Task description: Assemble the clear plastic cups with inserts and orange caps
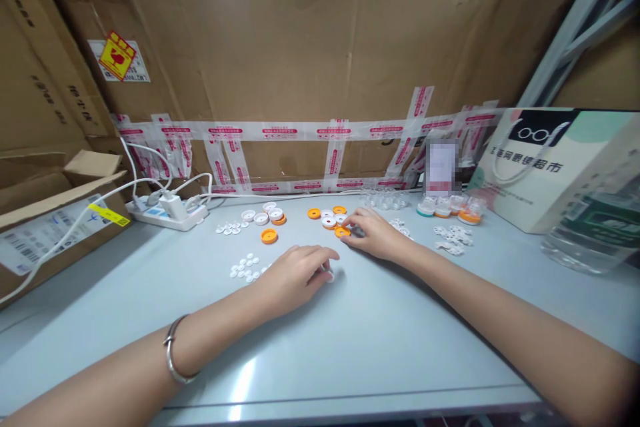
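My left hand (pixel 295 273) hovers low over the table's middle, fingers curled round a small white round part (pixel 329 275), of which only the edge shows. Farther back, my right hand (pixel 373 232) reaches in from the right. Its thumb and fingertips close on the rim of an orange ring-shaped cap (pixel 343 231). Touching or close by are white round caps (pixel 329 221) and another orange cap (pixel 314 213). Left of these lie white ring caps (pixel 261 218) and a single orange cap (pixel 269 236). Several tiny white discs (pixel 243 272) are scattered beside my left forearm.
Small white pieces (pixel 231 228) lie at the back left, near a power strip (pixel 170 213) with cables. Clear plastic parts (pixel 385 198), white cut-out pieces (pixel 453 239) and capped assemblies (pixel 470 215) sit right. A paper bag (pixel 530 180), water bottle (pixel 590 220) and large cardboard box (pixel 300 47) border the table.
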`<state>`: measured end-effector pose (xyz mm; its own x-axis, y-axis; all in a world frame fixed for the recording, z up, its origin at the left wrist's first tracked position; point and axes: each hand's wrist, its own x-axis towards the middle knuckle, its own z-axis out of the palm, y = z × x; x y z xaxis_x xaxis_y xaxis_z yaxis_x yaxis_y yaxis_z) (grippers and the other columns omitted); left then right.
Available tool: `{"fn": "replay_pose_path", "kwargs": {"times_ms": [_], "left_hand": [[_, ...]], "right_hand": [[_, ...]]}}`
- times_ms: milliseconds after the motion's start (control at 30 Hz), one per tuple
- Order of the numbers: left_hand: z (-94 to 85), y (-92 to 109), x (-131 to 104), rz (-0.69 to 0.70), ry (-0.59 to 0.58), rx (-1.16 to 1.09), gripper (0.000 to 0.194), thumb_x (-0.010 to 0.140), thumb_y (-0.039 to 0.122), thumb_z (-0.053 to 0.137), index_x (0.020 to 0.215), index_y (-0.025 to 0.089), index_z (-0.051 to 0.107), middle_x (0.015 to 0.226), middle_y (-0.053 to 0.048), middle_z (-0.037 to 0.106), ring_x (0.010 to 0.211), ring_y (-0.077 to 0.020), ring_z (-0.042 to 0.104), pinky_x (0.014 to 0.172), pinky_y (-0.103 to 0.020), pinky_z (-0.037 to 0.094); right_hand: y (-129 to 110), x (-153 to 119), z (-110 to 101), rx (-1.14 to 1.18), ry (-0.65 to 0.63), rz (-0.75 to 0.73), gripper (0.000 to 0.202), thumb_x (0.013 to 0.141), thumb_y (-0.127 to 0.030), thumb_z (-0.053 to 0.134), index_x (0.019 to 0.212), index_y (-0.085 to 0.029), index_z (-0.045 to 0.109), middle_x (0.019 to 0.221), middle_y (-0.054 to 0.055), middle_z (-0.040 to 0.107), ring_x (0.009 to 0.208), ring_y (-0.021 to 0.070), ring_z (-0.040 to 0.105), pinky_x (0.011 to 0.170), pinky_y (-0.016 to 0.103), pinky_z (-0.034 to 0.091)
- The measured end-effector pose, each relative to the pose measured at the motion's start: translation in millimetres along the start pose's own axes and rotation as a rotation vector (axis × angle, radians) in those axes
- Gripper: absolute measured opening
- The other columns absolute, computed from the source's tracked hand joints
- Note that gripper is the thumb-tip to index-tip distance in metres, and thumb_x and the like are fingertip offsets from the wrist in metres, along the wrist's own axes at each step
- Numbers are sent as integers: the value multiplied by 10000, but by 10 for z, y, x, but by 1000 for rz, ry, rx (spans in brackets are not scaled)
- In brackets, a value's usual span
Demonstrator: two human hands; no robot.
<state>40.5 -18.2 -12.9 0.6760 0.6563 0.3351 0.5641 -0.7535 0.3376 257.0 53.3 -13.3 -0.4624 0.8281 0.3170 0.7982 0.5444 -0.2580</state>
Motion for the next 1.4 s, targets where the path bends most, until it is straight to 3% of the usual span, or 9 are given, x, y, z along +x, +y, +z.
{"fn": "replay_pose_path", "kwargs": {"times_ms": [100,267,633,833,1100,1233,1400], "left_hand": [[7,-14,-15,-16,15,-43,326,852,165,489,1173,216,459,978,-31,644,847,-159,593,806,-309,438],[8,-15,-24,-23,-2,-80,312,832,250,552,1136,201,497,964,-44,646,874,-175,593,807,-310,455],[18,-63,-25,-40,34,-78,242,834,196,508,1075,198,532,904,-42,645,838,-178,590,775,-313,460],[-13,-83,-58,-56,28,-82,227,825,216,528,1050,195,547,898,-51,623,840,-179,580,754,-301,458],[-85,-120,-104,-73,46,-48,217,830,250,536,1039,195,558,886,-48,606,814,-173,560,712,-287,445],[-114,-103,-100,-27,118,-48,134,844,216,514,968,189,559,890,-41,613,819,-167,555,723,-290,432],[-121,-100,-108,19,107,-35,88,852,186,504,923,192,555,868,-23,615,783,-155,547,706,-289,413]], "right_hand": [[0,-5,3,3,3,4,270,772,-367,568,947,-174,639,965,104,582,923,245,541,842,368,412],[-4,-11,6,9,11,12,271,767,-369,576,947,-177,642,919,91,589,878,229,559,807,340,427],[29,29,59,33,43,30,242,746,-368,590,876,-167,619,886,88,597,849,228,550,793,353,426],[-80,8,-136,74,92,42,215,711,-328,623,868,-183,592,908,66,612,853,214,548,770,337,431],[-440,-182,-365,356,-210,-113,212,686,-302,670,879,-232,613,900,4,607,807,159,517,715,264,421],[-480,-206,-362,400,-266,-145,274,675,-346,690,897,-213,600,875,10,573,810,155,500,714,259,407],[-486,-213,-283,435,-282,-110,298,657,-345,710,889,-201,589,862,3,557,802,147,497,702,247,398]]}}
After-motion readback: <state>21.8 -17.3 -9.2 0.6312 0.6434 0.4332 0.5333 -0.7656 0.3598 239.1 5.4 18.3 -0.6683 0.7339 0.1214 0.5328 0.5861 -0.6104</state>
